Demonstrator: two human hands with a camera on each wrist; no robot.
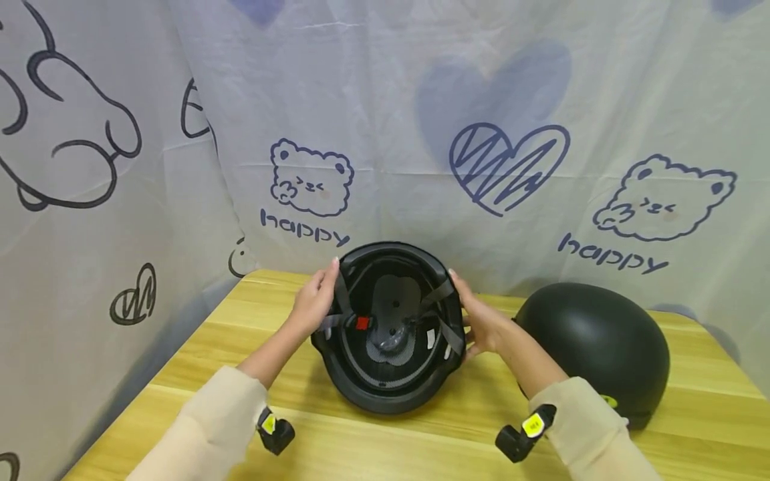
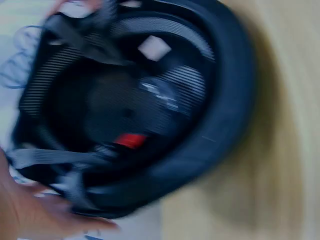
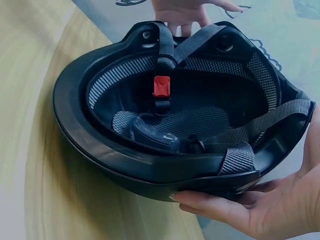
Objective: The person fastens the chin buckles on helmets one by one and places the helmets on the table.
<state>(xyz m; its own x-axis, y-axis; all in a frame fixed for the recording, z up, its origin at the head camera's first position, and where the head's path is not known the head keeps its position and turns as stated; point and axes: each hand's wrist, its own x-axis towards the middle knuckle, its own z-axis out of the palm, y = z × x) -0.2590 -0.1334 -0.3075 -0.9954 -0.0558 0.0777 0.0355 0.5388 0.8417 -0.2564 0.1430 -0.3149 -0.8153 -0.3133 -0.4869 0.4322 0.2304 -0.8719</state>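
A black helmet (image 1: pixel 385 399) is tilted up with its hollow inside facing me, between both hands. My left hand (image 1: pixel 314 302) grips its left side, thumb along the rim and the other fingers mostly hidden behind the shell. On the opposite side my right hand (image 1: pixel 484 324) holds the rim; in the right wrist view its fingers (image 3: pixel 212 202) reach under the shell. Grey straps (image 3: pixel 265 122) cross the opening, with a red buckle (image 3: pixel 161 86) on the left strap. A clear plastic piece (image 3: pixel 152 135) and a white label (image 1: pixel 430 339) show inside. The left wrist view is blurred.
A second black helmet (image 1: pixel 595 347) stands dome up at the right, close to my right forearm. Both are at a wooden table (image 1: pixel 337 447). Behind the table hangs a pale cloth (image 1: pixel 385 100) with printed hearts and bears.
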